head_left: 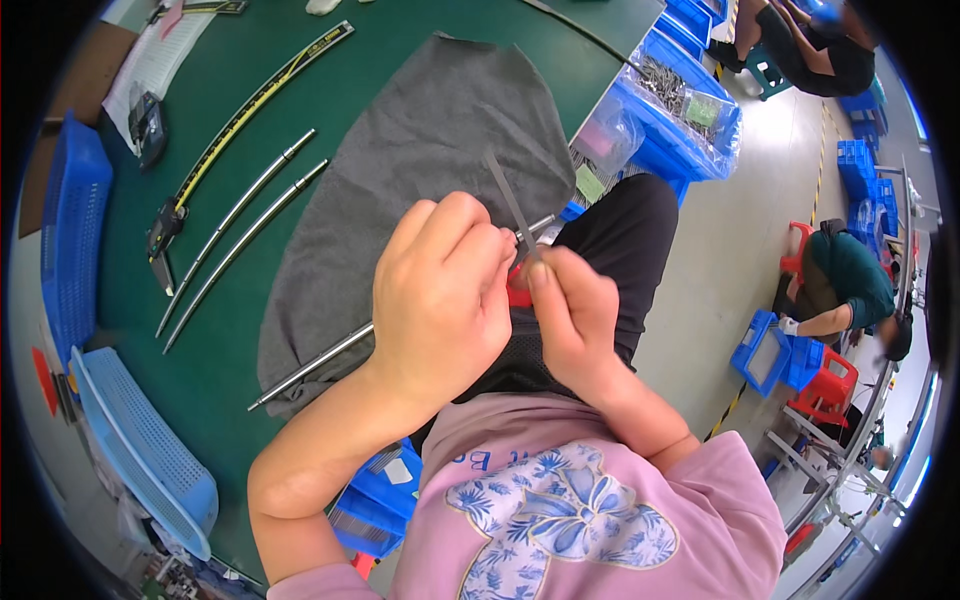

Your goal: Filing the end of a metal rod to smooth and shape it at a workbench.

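Note:
My left hand (440, 290) is closed around a thin metal rod (318, 366), which slants from lower left to upper right through the fist. Its far end shows just beyond my fingers. My right hand (575, 310) pinches a narrow flat grey file (510, 198) that crosses the rod near that end. Whether file and rod touch is hard to make out. A dark grey cloth (440, 130) is spread on the table under and beyond my left hand. Two similar metal rods, a nearer one (255, 246) and a farther one (232, 220), lie left of the cloth.
On the green table (290, 60) lies a long caliper (245, 120). Blue baskets (75, 220) line the left edge. Blue bins (665, 110) with small metal parts stand at the right. Co-workers sit farther right, one in a dark green shirt (850, 270).

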Demonstrator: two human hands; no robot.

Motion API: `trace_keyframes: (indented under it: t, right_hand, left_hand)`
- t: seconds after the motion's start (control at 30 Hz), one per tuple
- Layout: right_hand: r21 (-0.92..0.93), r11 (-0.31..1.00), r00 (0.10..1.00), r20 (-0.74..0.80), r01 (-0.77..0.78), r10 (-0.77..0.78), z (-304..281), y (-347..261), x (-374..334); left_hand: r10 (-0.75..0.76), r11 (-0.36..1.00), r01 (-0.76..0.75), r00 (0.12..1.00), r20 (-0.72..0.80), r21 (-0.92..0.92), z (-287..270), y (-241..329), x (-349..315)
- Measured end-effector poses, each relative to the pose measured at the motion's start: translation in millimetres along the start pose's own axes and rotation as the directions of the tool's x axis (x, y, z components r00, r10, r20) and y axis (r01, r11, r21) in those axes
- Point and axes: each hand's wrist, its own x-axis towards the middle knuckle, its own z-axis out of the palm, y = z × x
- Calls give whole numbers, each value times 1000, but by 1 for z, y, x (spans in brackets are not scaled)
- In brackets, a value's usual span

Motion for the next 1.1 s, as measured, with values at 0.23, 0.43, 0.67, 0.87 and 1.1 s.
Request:
trace_keyframes:
  t: [0.23,0.43,0.67,0.87,1.1]
  right_hand:
    - [-60,997,999,12,-49,50,-3,6,-11]
    - [-103,994,999,25,-38,41,-4,1,-5]
    - [-112,994,999,46,-20,25,-3,-10,9]
    - [-139,988,992,97,-62,76,-13,-5,1]
    - [-147,985,992,74,-91,103,-14,-3,-7]
  left_hand:
    - [8,1000,-8,1000,-5,6,1,-2,2]
    - [20,1000,-20,1000,1,15,-2,-1,-1]
    - [31,999,-31,999,-7,25,-2,0,0]
    - [28,999,-27,999,-19,20,-1,1,2]
    - [28,999,-28,1000,-6,23,1,-1,1]
